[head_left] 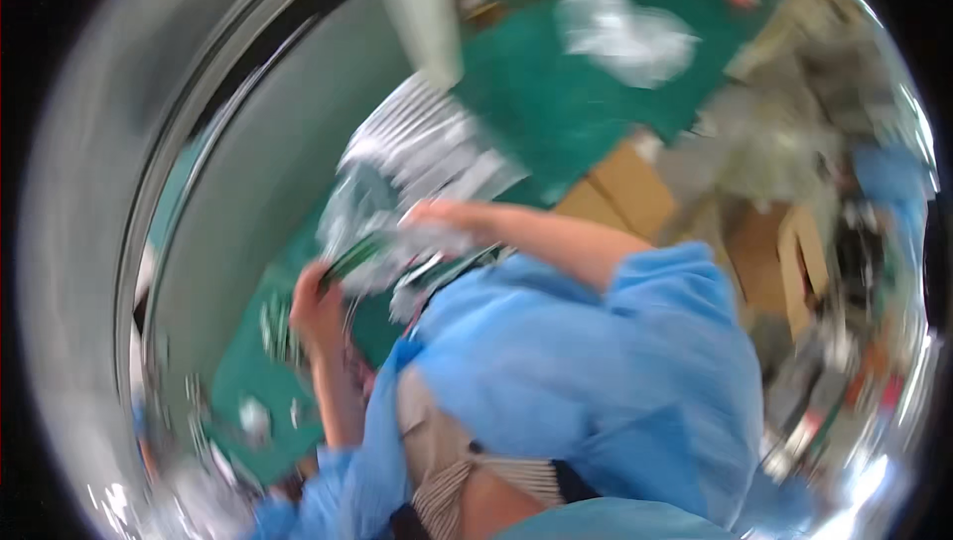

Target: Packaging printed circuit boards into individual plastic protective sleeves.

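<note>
In the head view, the left hand [316, 314] pinches a green strip [355, 257] that runs from its fingers toward two o'clock, lying at eight o'clock of the right hand [449, 216], whose blurred grip I cannot tell

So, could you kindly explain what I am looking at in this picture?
There is no machine: a person works with bare hands, and a fisheye camera on their head looks down, so straight edges bend. The blue clothing is their own. The left hand seems to hold a blurred green item; the right hand is at the clear plastic beside it. On the green surface lie pale plastic sheets and a whitish plastic bundle.
</note>
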A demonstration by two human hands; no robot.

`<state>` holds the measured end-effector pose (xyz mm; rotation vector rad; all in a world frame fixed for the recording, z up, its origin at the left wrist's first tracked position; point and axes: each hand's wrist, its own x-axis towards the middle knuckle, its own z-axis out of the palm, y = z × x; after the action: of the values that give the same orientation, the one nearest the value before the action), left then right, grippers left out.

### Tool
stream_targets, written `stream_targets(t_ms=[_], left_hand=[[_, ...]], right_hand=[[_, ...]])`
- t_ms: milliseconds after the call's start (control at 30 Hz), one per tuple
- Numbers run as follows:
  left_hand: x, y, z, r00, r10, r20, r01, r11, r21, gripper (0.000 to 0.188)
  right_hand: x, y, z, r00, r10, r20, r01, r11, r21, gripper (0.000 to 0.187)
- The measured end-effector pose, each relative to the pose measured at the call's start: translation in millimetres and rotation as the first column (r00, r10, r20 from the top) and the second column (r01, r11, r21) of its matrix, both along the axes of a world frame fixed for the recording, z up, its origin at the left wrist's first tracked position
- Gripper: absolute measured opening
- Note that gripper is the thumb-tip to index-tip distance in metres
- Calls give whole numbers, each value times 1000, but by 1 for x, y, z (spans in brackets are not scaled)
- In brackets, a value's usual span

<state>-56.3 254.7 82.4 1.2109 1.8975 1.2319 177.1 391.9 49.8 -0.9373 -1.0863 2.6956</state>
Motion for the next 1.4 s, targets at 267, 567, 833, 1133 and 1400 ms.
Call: stream_targets(t_ms=[267,567,833,1133,1400], left_hand=[[46,28,28,736,-198,-647,329,940,86,32],[45,28,19,737,-291,-610,413,908,66,30],[40,28,27,703,-318,-636,431,902,25,29],[34,30,8,780,-359,-513,472,875,106,30],[35,24,5,778,-409,-477,488,872,48,37]], right_hand=[[-19,11,18,990,71,-123,-83,992,-97,27],[-19,3,14,988,104,-115,-115,989,-95,24],[-27,-1,16,989,145,-35,-147,989,-32,25],[-27,0,24,989,147,5,-147,988,47,25],[-23,-6,18,959,281,25,-282,959,29,26]])
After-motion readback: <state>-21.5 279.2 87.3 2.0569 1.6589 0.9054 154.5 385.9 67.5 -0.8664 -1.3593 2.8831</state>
